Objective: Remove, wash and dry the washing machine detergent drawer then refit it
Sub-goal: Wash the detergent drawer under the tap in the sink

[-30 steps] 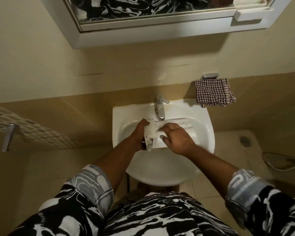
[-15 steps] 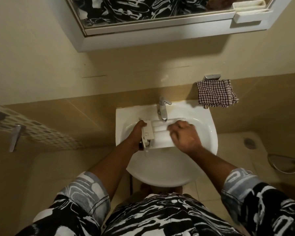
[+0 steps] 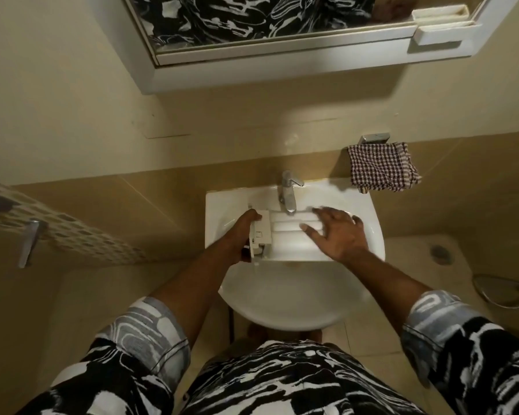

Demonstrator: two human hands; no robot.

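Observation:
The white detergent drawer [image 3: 285,238] lies across the white sink [image 3: 285,304], under the chrome tap [image 3: 288,193]. My left hand [image 3: 241,232] grips the drawer's front panel at its left end. My right hand [image 3: 337,232] rests on the drawer's right part with its fingers spread flat over the compartments. The drawer's right end is hidden under that hand. I cannot tell whether water runs from the tap.
A checked cloth [image 3: 382,167] hangs on a wall holder right of the tap. A mirror cabinet [image 3: 282,58] juts out above the sink. A metal handle [image 3: 29,242] sits at the left, a shower hose [image 3: 507,290] and floor drain [image 3: 439,253] at the right.
My right hand has opened from a curled grip to spread fingers and slid right along the drawer. The drawer sits a little further back, under the tap. My left hand keeps its hold.

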